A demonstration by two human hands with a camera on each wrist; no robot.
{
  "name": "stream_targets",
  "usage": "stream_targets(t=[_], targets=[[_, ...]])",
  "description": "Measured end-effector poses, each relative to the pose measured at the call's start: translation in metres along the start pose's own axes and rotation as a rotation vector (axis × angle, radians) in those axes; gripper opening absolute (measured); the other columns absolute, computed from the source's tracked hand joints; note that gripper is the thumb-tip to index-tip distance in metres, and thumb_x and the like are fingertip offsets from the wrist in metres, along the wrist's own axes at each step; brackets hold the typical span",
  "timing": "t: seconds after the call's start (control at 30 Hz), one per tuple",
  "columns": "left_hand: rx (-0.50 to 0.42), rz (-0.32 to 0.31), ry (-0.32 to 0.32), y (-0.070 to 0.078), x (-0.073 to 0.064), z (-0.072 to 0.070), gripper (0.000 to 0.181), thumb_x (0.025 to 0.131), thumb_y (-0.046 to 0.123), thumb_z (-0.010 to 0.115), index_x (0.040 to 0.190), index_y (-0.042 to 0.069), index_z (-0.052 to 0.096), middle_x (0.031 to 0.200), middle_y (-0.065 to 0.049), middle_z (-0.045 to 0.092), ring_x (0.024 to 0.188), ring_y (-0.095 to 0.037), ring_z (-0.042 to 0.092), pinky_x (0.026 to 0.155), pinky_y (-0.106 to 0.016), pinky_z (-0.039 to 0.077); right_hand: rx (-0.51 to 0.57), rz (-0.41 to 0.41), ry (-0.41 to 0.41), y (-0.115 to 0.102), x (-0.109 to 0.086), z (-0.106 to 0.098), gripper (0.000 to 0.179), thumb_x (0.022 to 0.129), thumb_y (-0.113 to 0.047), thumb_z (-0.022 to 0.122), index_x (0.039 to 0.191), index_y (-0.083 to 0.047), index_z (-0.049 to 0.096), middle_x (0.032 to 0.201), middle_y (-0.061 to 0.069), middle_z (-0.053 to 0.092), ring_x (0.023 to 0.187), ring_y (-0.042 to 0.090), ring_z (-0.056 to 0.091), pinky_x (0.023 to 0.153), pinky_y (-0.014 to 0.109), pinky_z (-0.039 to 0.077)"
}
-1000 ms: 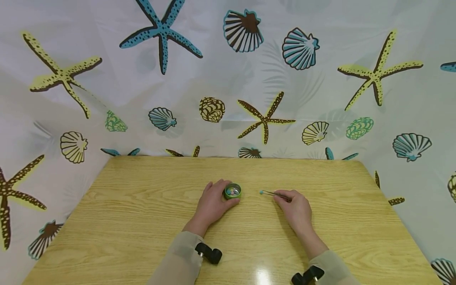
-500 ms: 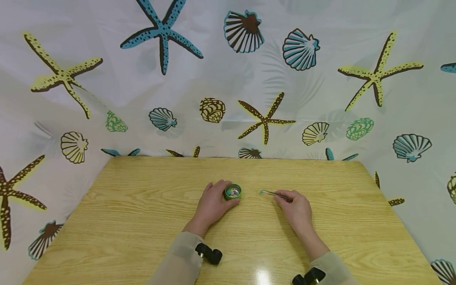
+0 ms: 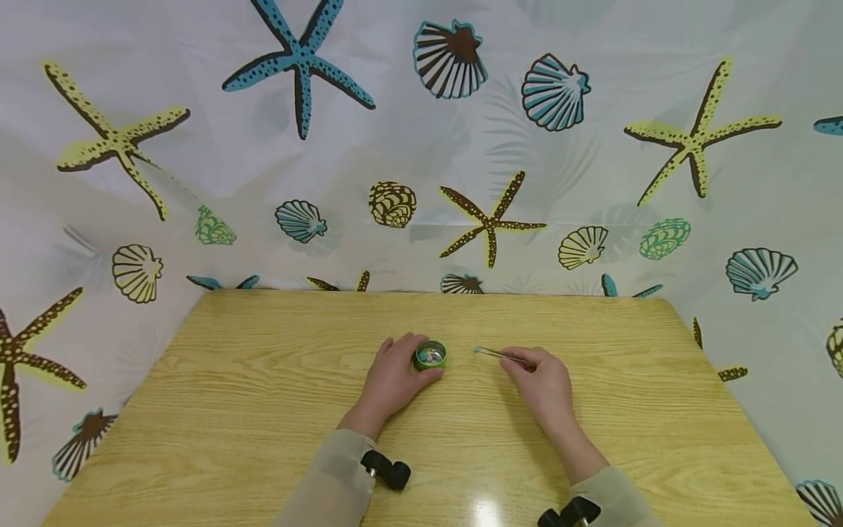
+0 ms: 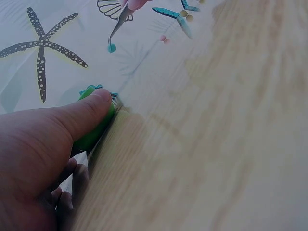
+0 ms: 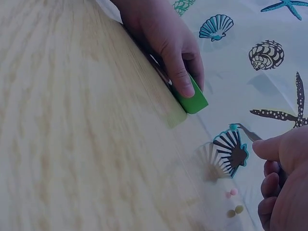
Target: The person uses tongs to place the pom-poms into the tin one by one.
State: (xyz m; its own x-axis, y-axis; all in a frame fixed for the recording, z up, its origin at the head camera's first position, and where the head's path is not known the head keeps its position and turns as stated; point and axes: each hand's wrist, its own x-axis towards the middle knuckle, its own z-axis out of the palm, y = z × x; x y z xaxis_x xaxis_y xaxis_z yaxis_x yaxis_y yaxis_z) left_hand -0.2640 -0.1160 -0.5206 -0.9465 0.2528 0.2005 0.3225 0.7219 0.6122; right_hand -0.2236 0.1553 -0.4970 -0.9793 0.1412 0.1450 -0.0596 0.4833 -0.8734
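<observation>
- Landmark: the tin (image 5: pixel 195 103), seemingly resting on the table (image 3: pixel 263 402); its place matches the two previous head frames.
- Left hand (image 3: pixel 390 377): curled round the tin's side, thumb clamped on it; no shift noted.
- Right hand (image 3: pixel 548 388): right of the tin, well apart from the left hand, pinching the tweezers (image 4: pixel 120 22).
- Bead (image 4: pixel 111 48): blue, at the tweezers' tip, raised above the table; right of the tin, near it, not touching.
- Change: over the last half second the right hand, tweezers and bead have shifted slightly toward the tin and a little farther from the person.
- Judgement: the gap is narrowing; the bead seems mid-carry, its hold looks secure, and the steadied tin leaves the moving to the right hand.
- Tin's contents (image 3: pixel 431 357): small coloured pieces; count unclear.
- Pink dots (image 5: pixel 234 192) and yellow dots (image 5: pixel 239 209): off to the tin's right, in pairs; loose beads with reflections perhaps, cannot tell.
</observation>
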Motion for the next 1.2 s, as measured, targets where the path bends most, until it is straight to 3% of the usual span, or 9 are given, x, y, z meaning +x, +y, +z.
stream_targets(t=[0.47, 1.2], targets=[[0.009, -0.006, -0.005, -0.003, 0.002, 0.003, 0.062, 0.098, 0.037, 0.088, 0.148, 0.007, 0.066, 0.15, -0.014, 0.067, 0.154, -0.038, 0.049, 0.137, -0.053, 0.019, 0.044, -0.025, -0.011, -0.023, 0.005, 0.013, 0.014, 0.099, -0.015, 0.087, 0.112, -0.012, 0.089, 0.094, 0.001, 0.074, 0.085, 0.018, 0.064, 0.068, 0.024, 0.051], [0.007, 0.0, -0.002, -0.003, 0.002, 0.001, 0.063, 0.099, 0.035, 0.088, 0.149, 0.006, 0.065, 0.15, -0.015, 0.067, 0.154, -0.038, 0.049, 0.137, -0.055, 0.019, 0.023, -0.067, -0.044, -0.044, 0.01, 0.04, 0.013, 0.099, -0.017, 0.086, 0.111, -0.015, 0.089, 0.095, -0.001, 0.074, 0.085, 0.017, 0.064, 0.069, 0.028, 0.052]])
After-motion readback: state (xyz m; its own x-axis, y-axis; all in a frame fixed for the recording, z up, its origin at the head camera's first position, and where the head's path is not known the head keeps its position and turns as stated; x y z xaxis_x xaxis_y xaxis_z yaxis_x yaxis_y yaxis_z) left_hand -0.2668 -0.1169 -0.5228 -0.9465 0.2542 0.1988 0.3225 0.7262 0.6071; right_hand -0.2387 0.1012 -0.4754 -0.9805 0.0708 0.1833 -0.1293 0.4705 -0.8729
